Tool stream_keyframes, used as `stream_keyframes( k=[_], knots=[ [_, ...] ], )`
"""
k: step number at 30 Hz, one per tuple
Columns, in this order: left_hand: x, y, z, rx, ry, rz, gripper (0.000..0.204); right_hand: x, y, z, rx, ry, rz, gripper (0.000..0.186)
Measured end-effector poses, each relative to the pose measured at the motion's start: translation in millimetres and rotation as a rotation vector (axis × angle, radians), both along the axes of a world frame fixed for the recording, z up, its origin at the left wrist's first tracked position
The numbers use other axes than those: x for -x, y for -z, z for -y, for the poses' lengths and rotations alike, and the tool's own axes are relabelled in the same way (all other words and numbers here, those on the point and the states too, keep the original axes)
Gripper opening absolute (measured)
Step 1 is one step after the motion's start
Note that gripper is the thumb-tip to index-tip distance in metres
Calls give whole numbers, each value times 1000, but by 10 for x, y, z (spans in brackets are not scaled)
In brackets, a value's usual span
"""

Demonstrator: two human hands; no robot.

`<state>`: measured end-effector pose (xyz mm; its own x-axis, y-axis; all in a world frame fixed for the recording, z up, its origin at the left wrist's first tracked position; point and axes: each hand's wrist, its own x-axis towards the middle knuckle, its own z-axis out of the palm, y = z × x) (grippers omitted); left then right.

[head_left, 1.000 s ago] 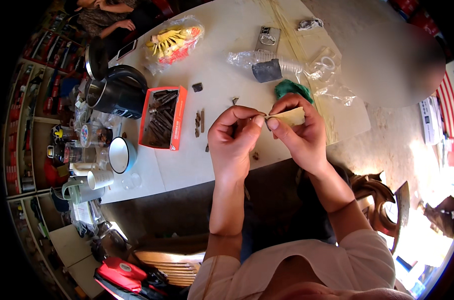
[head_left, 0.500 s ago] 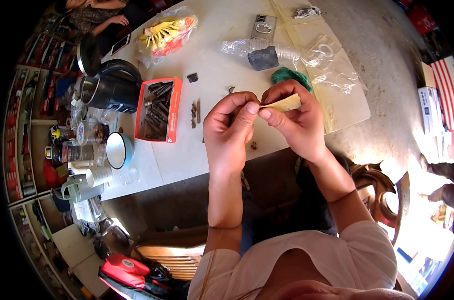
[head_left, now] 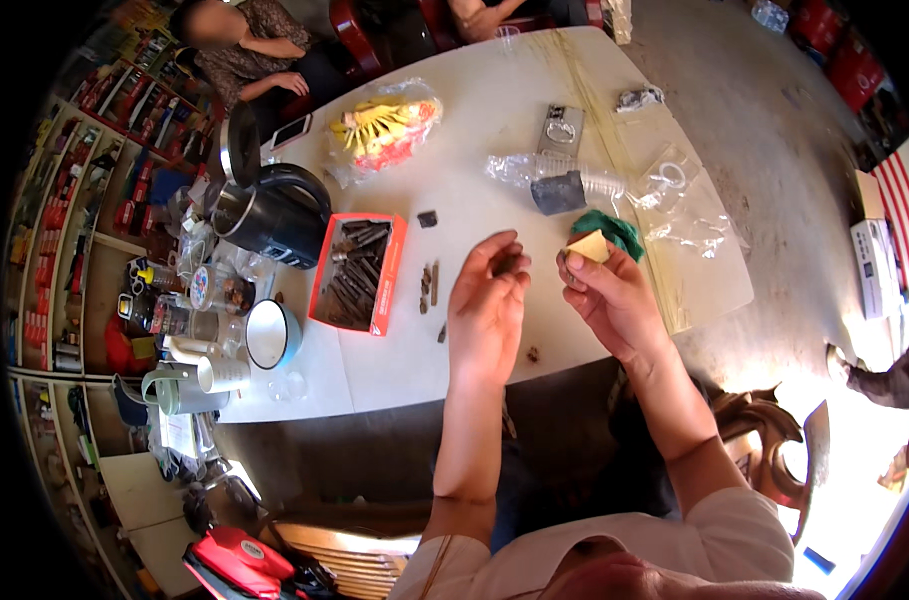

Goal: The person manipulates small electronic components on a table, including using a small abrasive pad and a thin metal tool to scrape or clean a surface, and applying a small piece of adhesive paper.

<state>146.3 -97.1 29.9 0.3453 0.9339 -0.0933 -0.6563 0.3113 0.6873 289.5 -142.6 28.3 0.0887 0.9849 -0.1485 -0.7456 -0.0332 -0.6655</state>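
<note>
My right hand [head_left: 619, 305] is closed on a small folded piece of pale yellow sheet [head_left: 590, 246], pinched between thumb and fingers above the table. Dark smudges show at its fingertips; whether a small part is also held there, I cannot make out. Apart from it, my left hand [head_left: 489, 310] is raised with fingers loosely curled and spaced, nothing visible in them. Left of that hand, several dark metal rods like drill bits lie in a red open box [head_left: 384, 318]. A few more short metal bits [head_left: 434, 284] lie on the table beside the box.
On the white table [head_left: 454, 130] are a black kettle [head_left: 274, 225] with its lid up, an enamel mug [head_left: 272, 335] and bagged bananas [head_left: 379, 130]. A dark grey sheet [head_left: 558, 192], green netting [head_left: 614, 232] and clear plastic [head_left: 679, 205] lie beyond my right hand. Two people sit at the far side.
My hands have moved apart; the left let go of the pale yellow piece, which stays in my right hand. The view has shifted, so the table appears lower and further right.
</note>
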Motion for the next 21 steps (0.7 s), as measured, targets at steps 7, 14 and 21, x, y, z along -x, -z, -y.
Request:
stream_keyframes(
  k=[7,14,21],
  knots=[
    [-45,-139,75,-270,-36,-259,24,-43,-34,32,-34,58,69,13],
    [0,-145,131,-421,-79,-203,18,24,-154,185,-188,75,352,13],
    [-52,-161,247,-572,-222,-237,12,184,-174,203,-404,129,514,11]
  ],
)
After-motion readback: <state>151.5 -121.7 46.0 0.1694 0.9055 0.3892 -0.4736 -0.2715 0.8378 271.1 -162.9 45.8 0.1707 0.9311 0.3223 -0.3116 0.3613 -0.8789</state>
